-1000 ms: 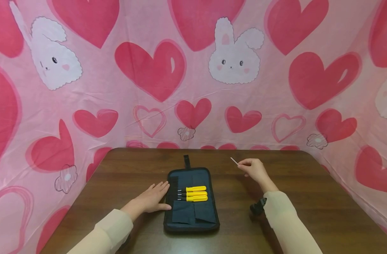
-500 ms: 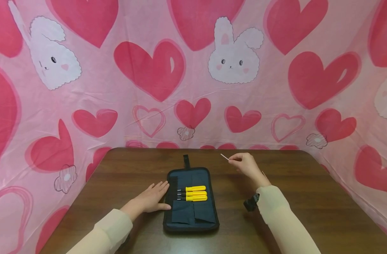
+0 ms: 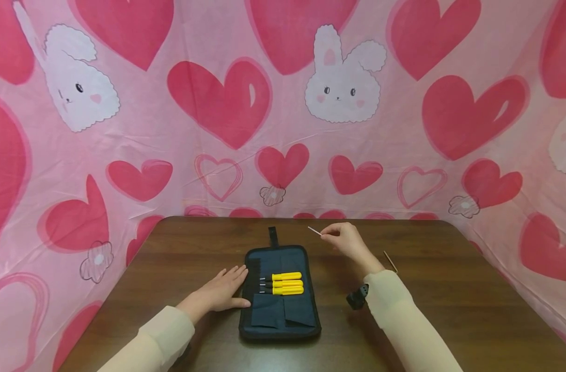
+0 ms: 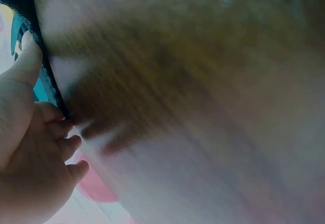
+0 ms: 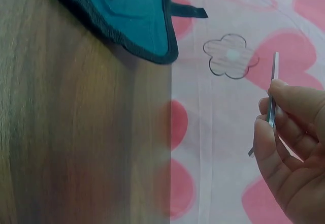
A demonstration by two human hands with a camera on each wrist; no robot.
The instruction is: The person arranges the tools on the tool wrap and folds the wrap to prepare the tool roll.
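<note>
A dark blue pouch with black edging (image 3: 267,330) lies unfolded on the table, with several yellow-handled tools (image 3: 287,283) side by side in it. The left hand (image 3: 219,290) rests flat on the pouch's left edge, fingers extended; in the left wrist view the hand (image 4: 40,142) touches the dark edge. Right of and beyond the pouch, the right hand (image 3: 348,243) pinches a thin metal rod (image 3: 314,230) between thumb and fingers, above the table. The right wrist view shows the rod (image 5: 274,76) in the hand (image 5: 289,142), sticking up past the fingertips.
The brown wooden table (image 3: 194,237) meets a pink cloth with hearts and rabbits (image 3: 283,119) at its back edge. A thin brass-coloured rod (image 3: 390,262) lies by the right wrist. The pouch's black strap (image 3: 273,237) points to the back.
The right hand has moved left with the rod, nearer the pouch's top. The brass-coloured rod by the right wrist has come into view. The left hand has stayed still.
</note>
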